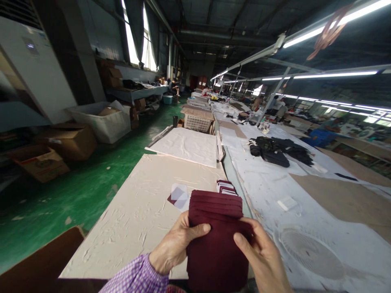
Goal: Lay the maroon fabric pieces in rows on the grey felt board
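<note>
Here's the left hand (175, 244), thumb pressed across the folded maroon cloth (215, 240) and fingers wrapped behind it, and the right hand (262, 256) is curled on its right edge, pinching it too! The cloth sits up over the near end of the cream table (134, 211). Just beyond, a small stack of maroon pieces with white tags (226, 187), and further right, black garments (275, 151) on a white-covered table (244, 179)!

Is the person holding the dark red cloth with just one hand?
No, the left hand and the right hand are both on the folded maroon cloth, one at each side.
</note>
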{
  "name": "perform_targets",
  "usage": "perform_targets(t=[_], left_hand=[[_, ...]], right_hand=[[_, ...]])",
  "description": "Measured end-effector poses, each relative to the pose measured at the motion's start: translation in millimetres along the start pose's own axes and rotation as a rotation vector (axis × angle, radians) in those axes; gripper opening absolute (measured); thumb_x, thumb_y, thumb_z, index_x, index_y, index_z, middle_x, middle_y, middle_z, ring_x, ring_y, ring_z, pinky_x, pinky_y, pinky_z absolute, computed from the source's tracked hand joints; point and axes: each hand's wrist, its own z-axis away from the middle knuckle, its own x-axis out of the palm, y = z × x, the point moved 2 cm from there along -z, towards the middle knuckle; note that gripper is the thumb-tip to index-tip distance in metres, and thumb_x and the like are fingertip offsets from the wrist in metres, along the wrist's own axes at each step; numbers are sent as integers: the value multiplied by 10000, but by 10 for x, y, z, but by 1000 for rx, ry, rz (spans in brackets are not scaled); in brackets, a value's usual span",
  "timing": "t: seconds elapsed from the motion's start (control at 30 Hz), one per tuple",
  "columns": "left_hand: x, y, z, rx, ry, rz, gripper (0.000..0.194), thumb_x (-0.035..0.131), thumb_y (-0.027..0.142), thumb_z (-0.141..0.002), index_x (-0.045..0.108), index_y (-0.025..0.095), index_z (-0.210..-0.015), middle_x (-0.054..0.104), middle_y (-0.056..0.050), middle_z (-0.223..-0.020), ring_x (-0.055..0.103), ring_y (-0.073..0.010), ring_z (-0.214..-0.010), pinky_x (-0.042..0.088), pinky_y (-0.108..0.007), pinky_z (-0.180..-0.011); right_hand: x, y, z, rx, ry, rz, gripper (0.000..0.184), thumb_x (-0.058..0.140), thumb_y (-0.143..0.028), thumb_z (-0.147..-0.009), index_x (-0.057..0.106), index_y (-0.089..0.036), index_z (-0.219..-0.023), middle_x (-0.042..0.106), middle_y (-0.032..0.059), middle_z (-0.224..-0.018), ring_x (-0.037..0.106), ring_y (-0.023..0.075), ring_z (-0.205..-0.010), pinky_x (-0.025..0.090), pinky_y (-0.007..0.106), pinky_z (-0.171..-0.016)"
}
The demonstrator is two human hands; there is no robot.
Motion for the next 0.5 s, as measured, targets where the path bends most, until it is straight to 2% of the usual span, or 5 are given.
perform_targets(t=[0.13,0.3,0.5], left_hand=[[10,-1,-12,9,8,9,228,728,135,-681,700,121,-906,730,-112,-867,679,-197,-737,528,-281,-706],[8,4,-16,13,-7,12,297,720,118,-686,692,123,-982,726,-120,-902,679,-215,-783,519,-305,-747],[-4,3,-30,26,-19,5,317,712,105,-692,685,126,-1007,722,-120,-930,673,-219,-826,503,-321,-798]], right_hand=[[2,63,-31,-1,-57,135,381,596,-499,-762,613,-192,-987,700,69,-958,639,251,-897,525,317,-793],[65,55,-45,2,26,131,348,598,-514,-748,625,-196,-885,704,51,-816,644,243,-803,534,306,-717],[95,63,-48,-57,96,240,351,578,-516,-768,610,-205,-926,692,52,-896,631,258,-905,508,331,-793]])
